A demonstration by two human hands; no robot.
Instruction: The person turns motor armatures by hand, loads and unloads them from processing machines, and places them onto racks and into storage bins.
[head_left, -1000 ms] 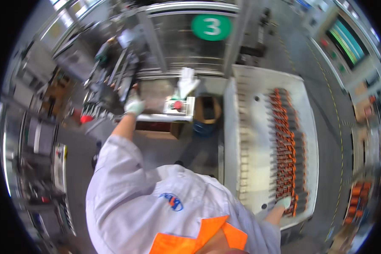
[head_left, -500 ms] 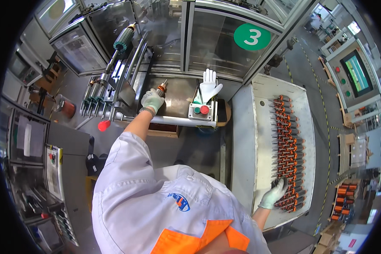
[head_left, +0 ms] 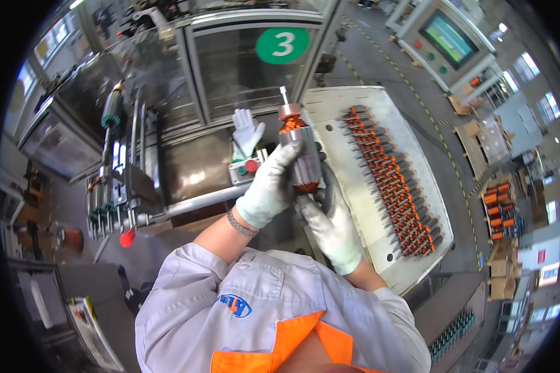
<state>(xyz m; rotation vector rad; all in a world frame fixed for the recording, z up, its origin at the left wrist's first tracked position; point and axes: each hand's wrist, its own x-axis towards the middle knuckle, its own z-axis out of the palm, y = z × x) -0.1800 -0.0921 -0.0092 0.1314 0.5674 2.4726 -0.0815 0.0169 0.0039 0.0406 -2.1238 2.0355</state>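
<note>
A motor armature [head_left: 305, 163] is held up in front of me, tilted slightly, with its copper commutator and bare shaft at the upper end and orange windings at both ends of the grey core. My left hand [head_left: 269, 188], in a white glove, is closed round the core from the left. From the lower right, my gloved right hand [head_left: 334, 227] grips the same armature near its lower end; its dark-coated fingers run up along the core's far side. The lower shaft end is hidden by the right hand.
On the right stands a pale bin [head_left: 389, 270] with several rows of armatures [head_left: 392, 180]. A white glove [head_left: 247, 132] lies by a button box [head_left: 246, 168] on the metal bench [head_left: 193, 165]. To the left is a loading rack [head_left: 127, 180] with a red knob [head_left: 127, 239].
My left hand has come right from the bench with an armature. My right hand has left the bin and joined it on the armature. The view has turned right.
</note>
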